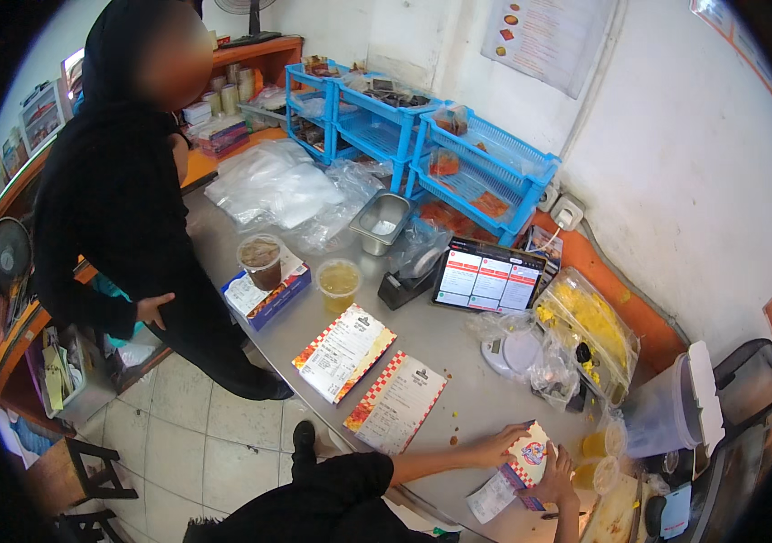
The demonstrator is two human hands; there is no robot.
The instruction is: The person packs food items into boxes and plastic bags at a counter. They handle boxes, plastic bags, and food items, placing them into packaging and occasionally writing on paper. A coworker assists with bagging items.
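Both of my hands are on a printed cardboard food box [528, 456] at the counter's lower right. My left hand [500, 444] grips its upper left side, and my right hand [556, 475] grips its right side. A paper receipt [492, 497] sticks out by the box's lower left. Up and to the left lie two more food boxes [396, 403] [344, 353] with receipts on top. Beyond them stand a lidded cup of yellow drink [338, 285] and a lidded cup of brown drink [262, 261], the latter on a blue-edged box [281, 303].
A person in black [121, 170] stands at the left end of the steel counter [420, 326]. Blue plastic racks [386, 129], a tablet [488, 275], a tape dispenser [405, 288], a small scale [515, 351] and a clear plastic tub [657, 407] line the back. Two yellow cups [598, 458] are close to my right hand.
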